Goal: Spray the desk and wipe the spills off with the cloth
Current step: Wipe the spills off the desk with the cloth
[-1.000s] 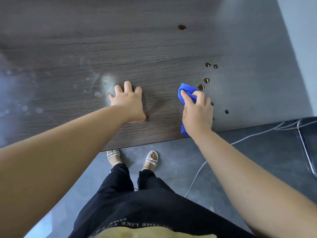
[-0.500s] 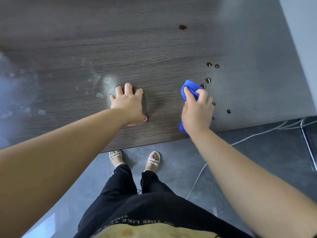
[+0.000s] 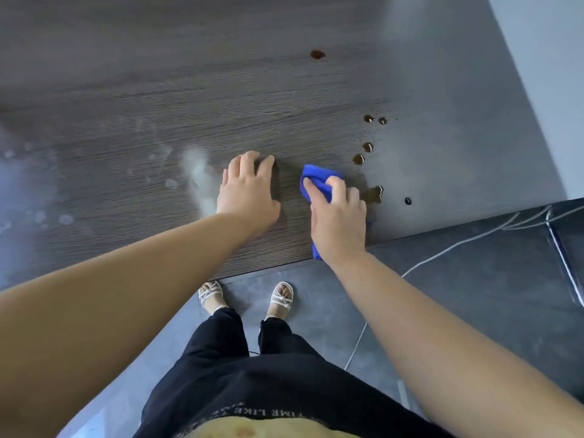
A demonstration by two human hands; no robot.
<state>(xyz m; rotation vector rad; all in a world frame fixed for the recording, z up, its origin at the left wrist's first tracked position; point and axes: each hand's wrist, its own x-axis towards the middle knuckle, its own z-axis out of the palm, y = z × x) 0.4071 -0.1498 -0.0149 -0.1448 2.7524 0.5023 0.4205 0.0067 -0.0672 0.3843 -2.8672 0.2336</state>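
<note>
A dark wood-grain desk [image 3: 158, 99] fills the upper view. Several brown spill drops [image 3: 358, 159] dot its right part, with one lone drop [image 3: 317, 54] farther back and a smeared wet patch [image 3: 374, 195] just right of my right hand. My right hand [image 3: 339, 222] presses a blue cloth [image 3: 317, 178] onto the desk near the front edge, its fingers curled over the cloth. My left hand [image 3: 248, 194] rests flat on the desk to the left of the cloth. Whitish spray marks [image 3: 197, 175] lie left of my left hand.
The desk's front edge [image 3: 268, 267] runs just below my hands. Below it is a grey tiled floor [image 3: 474, 295] with a white cable [image 3: 442, 251] and my feet in sandals [image 3: 281, 295]. A pale wall [image 3: 543, 74] bounds the desk's right side.
My right hand has dragged the blue cloth leftward, away from the drops, leaving a brown smear where a drop was. My left hand has stayed in place.
</note>
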